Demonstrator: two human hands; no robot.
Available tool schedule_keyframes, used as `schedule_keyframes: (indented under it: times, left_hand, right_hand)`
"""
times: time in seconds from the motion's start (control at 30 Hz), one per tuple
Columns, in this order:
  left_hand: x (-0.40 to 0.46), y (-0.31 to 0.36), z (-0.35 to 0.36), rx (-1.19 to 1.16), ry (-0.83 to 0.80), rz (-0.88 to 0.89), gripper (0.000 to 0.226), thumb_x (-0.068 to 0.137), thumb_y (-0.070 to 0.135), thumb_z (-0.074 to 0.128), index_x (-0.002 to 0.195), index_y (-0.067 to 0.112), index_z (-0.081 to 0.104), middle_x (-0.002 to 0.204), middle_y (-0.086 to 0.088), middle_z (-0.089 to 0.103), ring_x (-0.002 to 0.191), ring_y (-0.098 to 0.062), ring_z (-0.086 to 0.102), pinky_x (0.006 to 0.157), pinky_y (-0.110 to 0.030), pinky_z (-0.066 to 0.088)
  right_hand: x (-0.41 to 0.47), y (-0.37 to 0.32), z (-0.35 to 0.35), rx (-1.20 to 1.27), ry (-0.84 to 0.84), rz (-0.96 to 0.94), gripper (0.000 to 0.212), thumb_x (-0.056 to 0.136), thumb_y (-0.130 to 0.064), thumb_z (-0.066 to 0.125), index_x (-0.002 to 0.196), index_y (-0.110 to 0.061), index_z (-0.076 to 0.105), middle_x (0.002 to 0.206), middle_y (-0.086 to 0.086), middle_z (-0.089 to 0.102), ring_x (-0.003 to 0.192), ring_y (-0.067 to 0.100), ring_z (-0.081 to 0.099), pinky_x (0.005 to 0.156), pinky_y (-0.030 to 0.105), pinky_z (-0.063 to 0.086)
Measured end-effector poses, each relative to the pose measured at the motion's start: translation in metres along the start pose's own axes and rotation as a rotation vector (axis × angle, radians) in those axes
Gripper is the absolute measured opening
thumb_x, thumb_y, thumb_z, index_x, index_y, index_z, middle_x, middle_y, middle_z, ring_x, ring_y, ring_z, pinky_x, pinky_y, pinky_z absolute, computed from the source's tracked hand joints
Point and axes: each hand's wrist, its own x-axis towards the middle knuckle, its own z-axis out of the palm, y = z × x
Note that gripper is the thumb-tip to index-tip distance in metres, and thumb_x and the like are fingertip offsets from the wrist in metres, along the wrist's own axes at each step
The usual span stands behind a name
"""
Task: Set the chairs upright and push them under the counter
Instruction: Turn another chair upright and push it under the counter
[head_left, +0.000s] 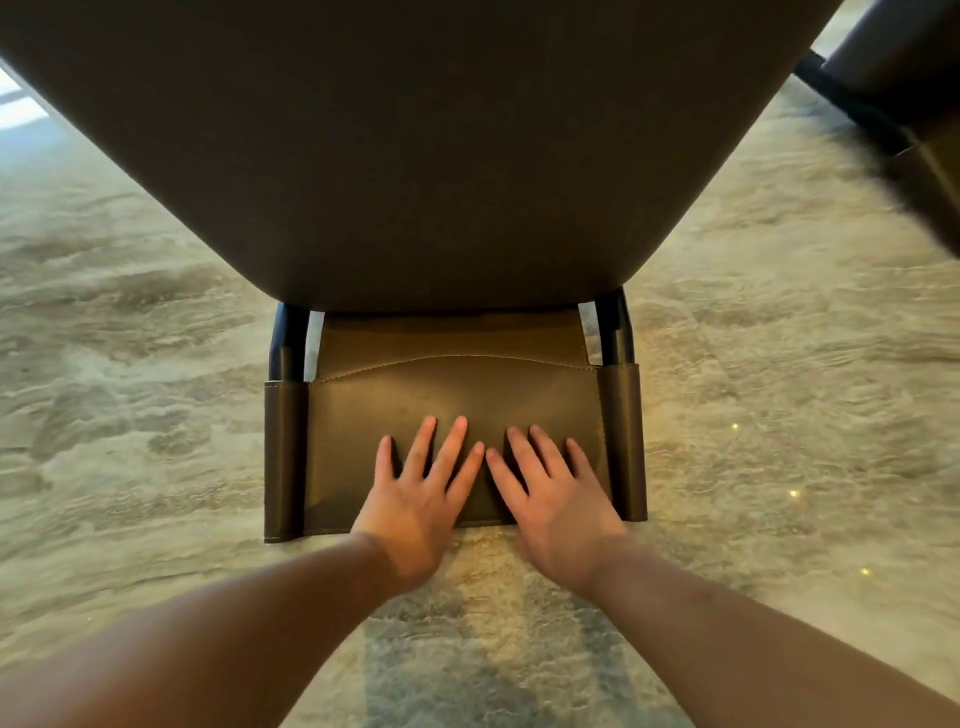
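A brown leather chair (363, 415) stands upright just below me, its backrest facing me between two black metal posts. Its seat reaches under the dark counter top (415, 130), which fills the upper middle of the head view. My left hand (423, 488) lies flat on the backrest with its fingers spread. My right hand (550, 493) lies flat beside it, index fingertips almost touching. Neither hand grips anything. A second brown chair (924, 119) shows partly at the top right edge, blurred.
The floor (130, 364) is pale, glossy marble with grey veins and small light reflections at the right. Bright light falls on the floor at the far left edge.
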Motion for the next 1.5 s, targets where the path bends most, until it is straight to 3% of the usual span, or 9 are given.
schedule_keyframes:
  times: [0.23,0.4,0.63,0.87,1.1,1.2,1.33,1.43,1.5]
  left_hand:
    - [-0.011,-0.019,0.004,-0.083,-0.031,-0.017,0.114,0.090,0.034,0.061,0.139,0.034,-0.042,0.142,-0.008,-0.055,0.140,-0.044,-0.032,0.110,-0.070,0.008]
    - [-0.013,-0.021,-0.002,-0.123,-0.045,-0.009,0.112,0.090,0.024,0.057,0.137,0.037,-0.044,0.139,-0.004,-0.058,0.136,-0.040,-0.038,0.112,-0.069,0.011]
    - [-0.018,-0.024,-0.015,-0.083,-0.095,0.009,0.119,0.090,0.022,0.060,0.130,0.037,-0.051,0.132,-0.002,-0.064,0.141,-0.041,-0.032,0.114,-0.064,0.014]
    - [-0.032,-0.031,-0.037,-0.065,-0.046,0.084,0.112,0.092,0.023,0.056,0.134,0.038,-0.047,0.142,-0.003,-0.049,0.145,-0.043,-0.022,0.113,-0.062,0.021]
    - [-0.073,-0.054,-0.126,-0.028,0.087,0.198,0.107,0.095,0.021,0.051,0.131,0.042,-0.048,0.157,0.000,-0.033,0.148,-0.041,-0.011,0.113,-0.058,0.025]
    - [-0.094,-0.072,-0.186,-0.033,0.164,0.224,0.106,0.096,0.018,0.048,0.127,0.042,-0.051,0.164,-0.002,-0.016,0.150,-0.037,-0.003,0.115,-0.052,0.025]
    - [-0.121,-0.105,-0.287,-0.037,0.245,0.274,0.105,0.094,0.010,0.044,0.128,0.043,-0.050,0.164,0.000,-0.012,0.151,-0.034,-0.001,0.116,-0.048,0.023]
    - [-0.133,-0.133,-0.365,-0.036,0.276,0.284,0.107,0.092,0.006,0.044,0.131,0.044,-0.047,0.163,0.002,-0.013,0.151,-0.034,0.001,0.116,-0.048,0.024]
    - [-0.137,-0.150,-0.420,-0.058,0.356,0.276,0.110,0.085,0.000,0.050,0.143,0.042,-0.034,0.162,-0.001,0.001,0.148,-0.036,0.016,0.111,-0.049,0.034]
  right_hand:
    - [0.001,-0.010,0.009,0.021,0.001,0.041,0.094,0.090,-0.027,0.052,0.145,-0.024,-0.025,0.158,0.010,-0.020,0.144,0.035,-0.019,0.109,0.064,-0.005]
    - [0.000,-0.007,0.012,-0.001,-0.001,0.068,0.103,0.091,-0.033,0.052,0.137,-0.028,-0.040,0.157,0.007,-0.027,0.143,0.035,-0.022,0.107,0.066,-0.007]
    - [-0.003,0.010,0.006,-0.032,-0.024,0.140,0.108,0.091,-0.035,0.055,0.135,-0.030,-0.044,0.157,0.006,-0.028,0.143,0.040,-0.019,0.111,0.063,0.001]
    - [-0.017,0.012,-0.023,-0.060,-0.043,0.074,0.108,0.094,-0.030,0.051,0.124,-0.030,-0.053,0.157,0.003,-0.027,0.145,0.040,-0.013,0.113,0.058,0.010]
    - [-0.052,0.012,-0.128,-0.047,-0.033,0.007,0.079,0.099,-0.017,0.039,0.147,-0.031,-0.022,0.161,0.001,-0.018,0.146,0.039,-0.004,0.114,0.056,0.020]
    - [-0.068,0.022,-0.196,-0.044,-0.002,-0.023,0.077,0.098,-0.014,0.040,0.148,-0.033,-0.016,0.161,0.000,-0.014,0.147,0.036,0.003,0.113,0.053,0.025]
    - [-0.089,0.036,-0.301,-0.043,0.110,-0.016,0.080,0.096,-0.013,0.045,0.150,-0.034,-0.010,0.163,0.000,-0.002,0.146,0.034,0.014,0.111,0.048,0.031]
    - [-0.094,0.051,-0.384,-0.062,0.214,-0.046,0.080,0.088,-0.005,0.056,0.153,-0.027,0.015,0.159,0.004,0.023,0.140,0.037,0.033,0.103,0.049,0.041]
    - [-0.095,0.063,-0.437,-0.064,0.318,-0.071,0.073,0.081,0.001,0.057,0.148,-0.021,0.035,0.149,0.008,0.044,0.128,0.039,0.049,0.090,0.051,0.052]
